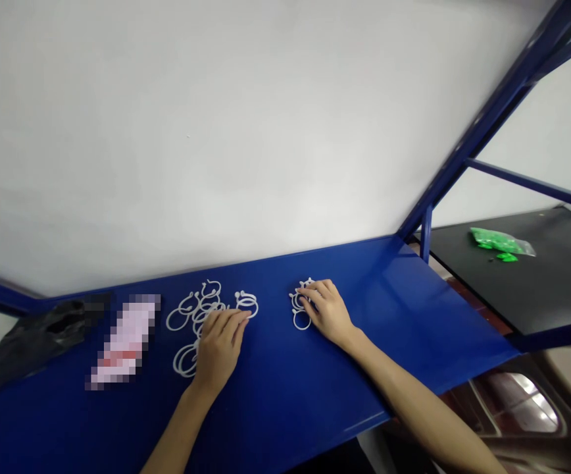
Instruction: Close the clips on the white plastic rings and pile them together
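Observation:
White shower curtain rings [175,319] with small ball ends lie in a loose, overlapping pile on the blue shelf [275,395]. My left hand [220,339] is over the right part of this pile and hides some of it. Its fingers are bent, with the fingertips at the lower edge of one curtain ring [254,303]. Farther right, a smaller group of the same rings [302,320] lies close together. My right hand [329,309] is closed at that group, thumb and fingers on a ring, covering part of the others.
A pixelated pink and white packet [130,336] and a crumpled black plastic bag [43,339] lie at the left. Blue metal frame bars [483,125] rise at the right. Beyond them, a black table [542,276] holds a clear bag of green pieces [497,241]. A white wall [266,131] stands behind.

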`<state>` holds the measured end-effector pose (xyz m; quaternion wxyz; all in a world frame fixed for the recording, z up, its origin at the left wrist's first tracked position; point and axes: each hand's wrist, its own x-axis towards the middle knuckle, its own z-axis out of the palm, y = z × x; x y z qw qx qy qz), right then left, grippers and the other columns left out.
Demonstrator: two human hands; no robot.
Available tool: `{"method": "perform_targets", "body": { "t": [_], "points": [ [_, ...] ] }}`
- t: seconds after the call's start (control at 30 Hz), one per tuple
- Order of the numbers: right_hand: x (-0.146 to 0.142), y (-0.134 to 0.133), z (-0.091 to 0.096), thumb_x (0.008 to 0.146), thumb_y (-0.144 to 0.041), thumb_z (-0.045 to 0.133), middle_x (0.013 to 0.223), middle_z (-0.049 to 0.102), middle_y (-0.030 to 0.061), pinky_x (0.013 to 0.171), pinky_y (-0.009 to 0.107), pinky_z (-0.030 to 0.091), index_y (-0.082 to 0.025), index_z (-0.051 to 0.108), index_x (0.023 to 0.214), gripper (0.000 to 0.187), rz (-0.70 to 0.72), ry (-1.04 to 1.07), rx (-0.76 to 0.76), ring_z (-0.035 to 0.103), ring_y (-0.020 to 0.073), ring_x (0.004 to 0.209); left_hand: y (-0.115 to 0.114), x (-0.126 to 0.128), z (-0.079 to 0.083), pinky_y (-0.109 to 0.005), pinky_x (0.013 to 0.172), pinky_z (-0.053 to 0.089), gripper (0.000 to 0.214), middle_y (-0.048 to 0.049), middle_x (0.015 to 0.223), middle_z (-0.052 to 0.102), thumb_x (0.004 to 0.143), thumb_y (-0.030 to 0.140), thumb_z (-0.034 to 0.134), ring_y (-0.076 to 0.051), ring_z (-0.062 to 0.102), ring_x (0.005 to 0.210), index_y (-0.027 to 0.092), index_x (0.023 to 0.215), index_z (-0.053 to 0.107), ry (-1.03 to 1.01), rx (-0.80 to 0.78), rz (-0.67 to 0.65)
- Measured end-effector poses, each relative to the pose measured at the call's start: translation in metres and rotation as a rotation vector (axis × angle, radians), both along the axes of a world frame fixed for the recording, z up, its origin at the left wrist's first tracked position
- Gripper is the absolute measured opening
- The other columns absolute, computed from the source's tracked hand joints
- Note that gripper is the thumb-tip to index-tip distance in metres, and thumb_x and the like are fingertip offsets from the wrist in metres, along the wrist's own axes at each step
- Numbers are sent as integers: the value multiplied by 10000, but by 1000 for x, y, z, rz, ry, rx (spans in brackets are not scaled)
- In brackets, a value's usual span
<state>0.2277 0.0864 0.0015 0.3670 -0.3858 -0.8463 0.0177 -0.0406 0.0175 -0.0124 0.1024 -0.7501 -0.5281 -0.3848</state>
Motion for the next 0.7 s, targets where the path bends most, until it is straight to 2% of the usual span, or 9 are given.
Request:
{"method": "perform_targets", "body": {
  "t": [0.17,0.27,0.43,0.6,0.7],
  "points": [
    [-11,-15,5,1011,-267,552,1121,699,107,900,411,555,-197,635,1248,261,209,-14,-5,638,229,1013,-5,13,-1,-329,919,519,259,-20,990,711,985,112,493,-164,640,948,234,1127,672,-70,-64,-198],
    [-18,-23,7,1000,-337,582,1185,686,110,917,402,558,-201,617,1273,307,311,-39,-25,642,230,1061,-8,19,-1,-306,901,534,249,-16,999,707,986,116,498,-152,645,962,238,1122,667,-144,-131,-260],
    [-24,-30,3,1042,-267,488,1045,713,93,850,345,571,-184,633,1209,237,425,-50,-71,665,194,937,-13,26,3,-307,869,559,159,-13,999,713,970,233,570,-154,672,926,248,1097,666,-305,-277,-233],
    [-25,-33,-2,1031,-225,507,973,704,79,746,287,570,-189,598,1297,283,418,165,-210,652,161,819,-14,29,7,-317,824,575,298,-32,1124,719,935,340,606,-143,683,840,257,1221,624,-537,-459,-162],
    [-25,-33,-3,1024,-202,519,996,702,75,749,274,566,-213,624,1292,288,445,246,-243,651,151,831,-13,29,7,-322,811,571,300,-29,1058,748,919,424,612,-170,704,864,253,1157,677,-609,-611,-114]
  ]
}}
